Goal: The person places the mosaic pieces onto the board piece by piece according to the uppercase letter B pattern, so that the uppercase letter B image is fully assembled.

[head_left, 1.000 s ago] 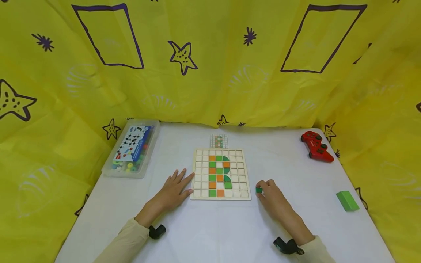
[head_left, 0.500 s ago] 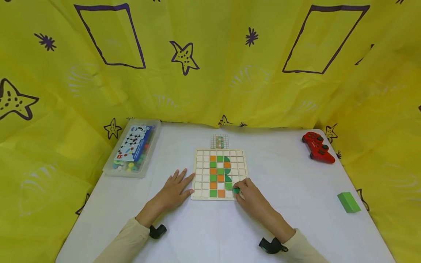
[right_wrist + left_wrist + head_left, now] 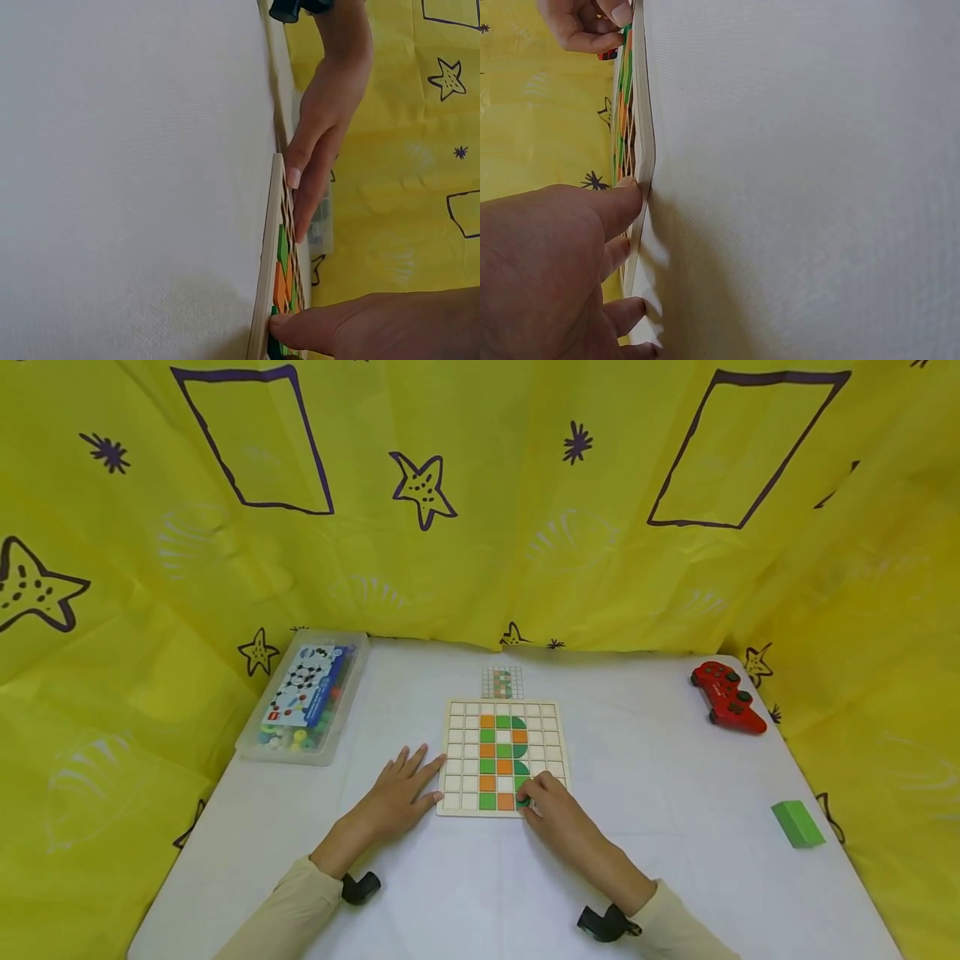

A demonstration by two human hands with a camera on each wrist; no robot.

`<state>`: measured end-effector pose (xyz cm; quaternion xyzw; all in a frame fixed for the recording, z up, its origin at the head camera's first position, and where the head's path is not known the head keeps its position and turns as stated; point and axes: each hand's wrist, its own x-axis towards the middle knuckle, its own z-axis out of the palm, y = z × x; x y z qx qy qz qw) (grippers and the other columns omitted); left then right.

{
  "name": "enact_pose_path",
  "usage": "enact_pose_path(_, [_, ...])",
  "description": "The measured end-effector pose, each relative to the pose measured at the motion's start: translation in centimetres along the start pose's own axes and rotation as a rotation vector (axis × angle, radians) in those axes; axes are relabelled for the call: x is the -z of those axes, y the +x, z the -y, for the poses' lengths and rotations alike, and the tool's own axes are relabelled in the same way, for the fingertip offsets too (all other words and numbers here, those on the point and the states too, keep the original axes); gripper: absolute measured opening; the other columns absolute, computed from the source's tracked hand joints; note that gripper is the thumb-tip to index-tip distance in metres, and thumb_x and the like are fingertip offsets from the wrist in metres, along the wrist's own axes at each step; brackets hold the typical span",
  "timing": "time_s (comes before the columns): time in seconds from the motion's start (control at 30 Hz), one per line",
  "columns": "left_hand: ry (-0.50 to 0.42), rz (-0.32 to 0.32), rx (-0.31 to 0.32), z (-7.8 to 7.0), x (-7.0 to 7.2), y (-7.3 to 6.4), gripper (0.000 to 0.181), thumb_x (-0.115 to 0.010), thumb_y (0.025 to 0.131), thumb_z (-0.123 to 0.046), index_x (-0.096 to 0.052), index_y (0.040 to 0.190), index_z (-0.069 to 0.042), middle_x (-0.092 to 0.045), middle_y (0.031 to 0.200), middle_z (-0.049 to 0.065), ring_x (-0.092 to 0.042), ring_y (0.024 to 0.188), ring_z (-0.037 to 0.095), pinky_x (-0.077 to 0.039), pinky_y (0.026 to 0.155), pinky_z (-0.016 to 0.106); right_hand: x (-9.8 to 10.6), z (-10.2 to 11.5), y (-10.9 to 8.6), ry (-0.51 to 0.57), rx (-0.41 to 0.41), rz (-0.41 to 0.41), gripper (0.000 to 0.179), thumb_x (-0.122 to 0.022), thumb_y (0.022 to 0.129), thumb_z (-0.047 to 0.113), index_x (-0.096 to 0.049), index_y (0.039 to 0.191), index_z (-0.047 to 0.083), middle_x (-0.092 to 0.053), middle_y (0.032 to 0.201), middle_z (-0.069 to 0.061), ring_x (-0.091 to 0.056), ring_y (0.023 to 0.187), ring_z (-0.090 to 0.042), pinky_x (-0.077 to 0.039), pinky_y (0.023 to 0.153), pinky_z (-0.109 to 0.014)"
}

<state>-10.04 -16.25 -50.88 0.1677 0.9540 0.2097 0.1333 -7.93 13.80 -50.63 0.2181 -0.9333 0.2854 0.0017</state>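
Note:
A pale wooden grid board (image 3: pixel 549 737) lies on the white table, with orange and green tiles forming a letter R. My right hand (image 3: pixel 561 817) pinches a dark green tile (image 3: pixel 522 803) at the bottom row, by the foot of the R's right leg. In the right wrist view the thumb (image 3: pixel 300 328) presses at the board's near edge, and the tile is partly hidden. With fingers spread, my left hand (image 3: pixel 397 797) lies beside the board, its thumb and a fingertip touching the left edge. The left wrist view shows the thumb (image 3: pixel 622 206) on the board's rim.
A small printed card (image 3: pixel 502 682) with the same R pattern lies just behind the board. A clear plastic box (image 3: pixel 303 697) of colourful pieces stands at the back left. On the right are a red game controller (image 3: pixel 727 697) and a green block (image 3: pixel 798 824). Yellow curtain (image 3: pixel 480 568) surrounds the table.
My right hand has moved left from the table beside the board to the bottom row, carrying the dark green tile. The left hand has stayed at the board's left edge.

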Motion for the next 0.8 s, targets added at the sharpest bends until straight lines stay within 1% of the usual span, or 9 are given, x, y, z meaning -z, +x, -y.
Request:
enact_pose_path(0.07, [0.002, 0.002, 0.002, 0.0, 0.0, 0.0, 0.064, -0.054, 0.111, -0.041, -0.033, 0.167, -0.019, -0.018, 0.175, 0.018, -0.008, 0.161, 0.048, -0.013, 0.128, 0.067, 0.1, 0.0, 0.0, 0.001, 0.006, 0.012, 0.017, -0.078, 0.090, -0.005, -0.071, 0.101, 0.006, -0.058, 0.102, -0.002, -0.062, 0.095, -0.017, -0.058, 0.085, -0.032])
enact_pose_path(0.17, [0.005, -0.001, 0.005, 0.1, -0.1, 0.0, 0.064, -0.054, 0.110, -0.042, -0.033, 0.167, -0.020, -0.019, 0.175, 0.018, -0.008, 0.161, 0.048, -0.013, 0.128, 0.067, 0.3, -0.1, 0.0, 0.003, -0.006, 0.033, 0.017, -0.077, 0.091, -0.005, -0.072, 0.103, 0.006, -0.060, 0.104, -0.002, -0.064, 0.099, -0.018, -0.059, 0.088, -0.034])
enact_pose_path(0.33, [0.009, -0.005, 0.004, 0.2, -0.2, 0.0, 0.063, -0.053, 0.111, -0.041, -0.034, 0.167, -0.020, -0.019, 0.175, 0.018, -0.008, 0.161, 0.048, -0.013, 0.127, 0.068, 0.4, -0.4, 0.2, 0.043, -0.025, 0.062, 0.013, -0.074, 0.095, -0.004, -0.073, 0.104, 0.006, -0.060, 0.104, 0.000, -0.066, 0.099, -0.019, -0.059, 0.089, -0.035])
enact_pose_path(0.47, [0.007, -0.010, 0.005, 0.2, -0.2, 0.0, 0.063, -0.053, 0.111, -0.041, -0.034, 0.167, -0.020, -0.020, 0.175, 0.018, -0.009, 0.161, 0.048, -0.013, 0.127, 0.068, 0.4, -0.6, 0.4, 0.066, -0.006, 0.071, 0.013, -0.071, 0.096, -0.005, -0.073, 0.102, 0.007, -0.059, 0.105, -0.001, -0.066, 0.099, -0.018, -0.059, 0.089, -0.034])
enact_pose_path(0.57, [-0.002, -0.008, 0.005, 0.3, -0.2, 0.0, 0.064, -0.054, 0.111, -0.041, -0.034, 0.167, -0.020, -0.020, 0.175, 0.018, -0.008, 0.161, 0.048, -0.012, 0.127, 0.068, 0.4, -0.8, 0.4, 0.076, 0.013, 0.074, 0.015, -0.070, 0.096, -0.006, -0.073, 0.101, 0.007, -0.059, 0.105, 0.000, -0.065, 0.098, -0.017, -0.059, 0.088, -0.032])
enact_pose_path(0.67, [-0.021, 0.006, 0.006, 0.5, -0.2, 0.2, 0.066, -0.053, 0.111, -0.042, -0.030, 0.168, -0.019, -0.016, 0.176, 0.017, -0.006, 0.162, 0.046, -0.011, 0.128, 0.066, 0.5, -1.0, 0.4, 0.080, 0.025, 0.077, 0.014, -0.071, 0.096, -0.003, -0.074, 0.102, 0.008, -0.058, 0.107, 0.000, -0.062, 0.096, -0.014, -0.058, 0.086, -0.030])
enact_pose_path(0.73, [-0.058, -0.007, 0.011, 0.7, -0.2, 0.2, 0.069, -0.054, 0.110, -0.043, -0.028, 0.169, -0.017, -0.013, 0.176, 0.018, -0.004, 0.162, 0.045, -0.010, 0.129, 0.065, 0.7, -1.1, 0.5, 0.084, 0.014, 0.070, 0.011, -0.073, 0.097, 0.001, -0.073, 0.104, 0.010, -0.058, 0.107, 0.001, -0.059, 0.095, -0.012, -0.056, 0.084, -0.028])
enact_pose_path(0.8, [-0.075, -0.041, 0.013, 1.2, 0.0, 0.3, 0.071, -0.054, 0.110, -0.044, -0.026, 0.169, -0.014, -0.009, 0.177, 0.017, -0.001, 0.163, 0.044, -0.010, 0.129, 0.064, 1.0, -1.3, 0.6, 0.093, -0.019, 0.061, 0.009, -0.074, 0.098, 0.007, -0.072, 0.106, 0.011, -0.057, 0.107, 0.001, -0.055, 0.093, -0.012, -0.053, 0.080, -0.027])
